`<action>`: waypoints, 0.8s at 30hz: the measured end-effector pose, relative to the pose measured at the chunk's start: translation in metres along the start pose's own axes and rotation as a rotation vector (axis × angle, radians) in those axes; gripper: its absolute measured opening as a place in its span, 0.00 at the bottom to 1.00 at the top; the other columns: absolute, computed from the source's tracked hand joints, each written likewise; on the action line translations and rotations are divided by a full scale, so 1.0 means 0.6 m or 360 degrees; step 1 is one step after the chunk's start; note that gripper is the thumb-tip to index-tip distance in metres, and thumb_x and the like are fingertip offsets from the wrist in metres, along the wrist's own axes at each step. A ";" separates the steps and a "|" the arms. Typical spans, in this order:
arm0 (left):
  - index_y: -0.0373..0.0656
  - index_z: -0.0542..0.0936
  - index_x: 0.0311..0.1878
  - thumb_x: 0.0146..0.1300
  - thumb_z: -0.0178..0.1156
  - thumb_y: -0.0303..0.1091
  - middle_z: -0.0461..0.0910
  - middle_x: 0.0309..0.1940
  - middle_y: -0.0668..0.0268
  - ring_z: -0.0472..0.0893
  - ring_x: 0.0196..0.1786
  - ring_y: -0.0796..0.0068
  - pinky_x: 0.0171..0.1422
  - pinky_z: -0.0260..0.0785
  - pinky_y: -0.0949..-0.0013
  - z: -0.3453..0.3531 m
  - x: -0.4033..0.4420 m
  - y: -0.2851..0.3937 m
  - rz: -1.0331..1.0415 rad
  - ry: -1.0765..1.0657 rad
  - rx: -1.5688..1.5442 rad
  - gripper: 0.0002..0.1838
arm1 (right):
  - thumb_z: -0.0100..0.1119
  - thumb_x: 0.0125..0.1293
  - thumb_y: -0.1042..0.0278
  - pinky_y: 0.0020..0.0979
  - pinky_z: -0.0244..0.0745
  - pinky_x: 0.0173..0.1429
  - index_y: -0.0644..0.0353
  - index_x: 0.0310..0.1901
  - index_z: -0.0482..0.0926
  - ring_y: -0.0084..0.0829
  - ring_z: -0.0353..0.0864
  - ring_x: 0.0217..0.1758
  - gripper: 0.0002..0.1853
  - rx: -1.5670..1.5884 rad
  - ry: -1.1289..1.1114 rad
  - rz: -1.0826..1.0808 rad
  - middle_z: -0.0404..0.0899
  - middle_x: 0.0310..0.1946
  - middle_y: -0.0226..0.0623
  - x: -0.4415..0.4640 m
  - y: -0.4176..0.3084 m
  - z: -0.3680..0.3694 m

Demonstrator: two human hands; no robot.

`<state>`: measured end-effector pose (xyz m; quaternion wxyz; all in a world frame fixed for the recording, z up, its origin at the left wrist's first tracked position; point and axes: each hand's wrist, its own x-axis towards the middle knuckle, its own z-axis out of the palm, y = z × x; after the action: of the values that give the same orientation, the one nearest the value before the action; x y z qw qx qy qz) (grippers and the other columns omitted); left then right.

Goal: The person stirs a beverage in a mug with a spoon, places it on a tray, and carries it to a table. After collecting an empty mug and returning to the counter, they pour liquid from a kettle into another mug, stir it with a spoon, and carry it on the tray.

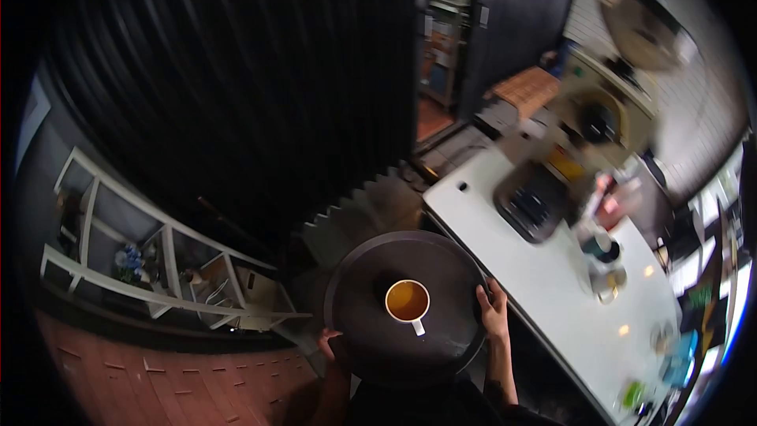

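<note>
Both my hands carry a round dark serving tray (pixel 363 347) in front of my body. My left hand (pixel 330 345) grips its left rim, the fingers mostly tucked under the edge. On the right rim, my right hand (pixel 494 309) holds on with the thumb over the edge and the other fingers at the side. A white cup (pixel 419 326) stands upright near the tray's middle, holding an orange-brown drink (pixel 408 300). Its handle points toward me. Neither hand touches the cup.
A white counter (pixel 505 268) runs along my right, bearing a dark square tray (pixel 530 203), cups and a blue item (pixel 680 359). A white shelf frame (pixel 118 197) stands left on brick-red flooring (pixel 181 383). Ahead hangs a dark ribbed wall (pixel 236 71) beside a doorway (pixel 438 71).
</note>
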<state>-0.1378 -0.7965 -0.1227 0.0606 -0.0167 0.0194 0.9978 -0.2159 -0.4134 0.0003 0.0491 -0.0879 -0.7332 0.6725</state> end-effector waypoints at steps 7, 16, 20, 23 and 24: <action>0.33 0.78 0.59 0.63 0.60 0.30 0.84 0.49 0.52 0.85 0.53 0.53 0.60 0.79 0.53 0.123 0.202 0.152 0.0308 0.0749 0.0967 0.21 | 0.61 0.75 0.64 0.36 0.70 0.67 0.76 0.61 0.74 0.36 0.76 0.62 0.23 0.0106 0.0143 0.0101 0.79 0.56 0.49 0.259 0.088 0.204; 0.38 0.66 0.75 0.62 0.71 0.33 0.76 0.64 0.56 0.79 0.63 0.61 0.66 0.74 0.59 0.232 0.513 0.249 0.0426 0.1088 0.1441 0.39 | 0.60 0.75 0.67 0.20 0.57 0.34 0.62 0.50 0.80 0.11 0.64 0.31 0.09 -0.0080 -0.0039 -0.0166 0.71 0.28 0.16 0.502 -0.060 0.338; 0.38 0.65 0.76 0.62 0.74 0.40 0.73 0.68 0.55 0.75 0.67 0.60 0.70 0.71 0.59 0.270 0.682 0.281 0.0291 0.1137 0.1966 0.43 | 0.61 0.75 0.66 0.20 0.55 0.32 0.63 0.49 0.80 0.10 0.62 0.28 0.09 -0.0073 0.0106 -0.0191 0.69 0.27 0.15 0.598 -0.048 0.367; 0.37 0.65 0.77 0.62 0.75 0.42 0.72 0.69 0.55 0.74 0.69 0.61 0.72 0.67 0.60 0.289 0.826 0.309 0.0070 0.1169 0.1996 0.44 | 0.62 0.74 0.65 0.20 0.54 0.31 0.63 0.47 0.79 0.11 0.62 0.27 0.10 -0.0126 0.0371 -0.0156 0.69 0.27 0.16 0.661 -0.057 0.397; 0.37 0.65 0.76 0.62 0.75 0.44 0.71 0.71 0.55 0.72 0.71 0.63 0.75 0.64 0.61 0.268 0.882 0.331 -0.0002 0.1067 0.2185 0.45 | 0.64 0.74 0.64 0.19 0.54 0.31 0.62 0.45 0.78 0.11 0.62 0.28 0.10 -0.0073 0.0424 -0.0116 0.70 0.27 0.16 0.675 -0.095 0.415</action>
<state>-0.6920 -0.9235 0.0265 0.0489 -0.2772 0.6527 0.7034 -0.6636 -0.5822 0.0157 0.1684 -0.1508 -0.7380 0.6358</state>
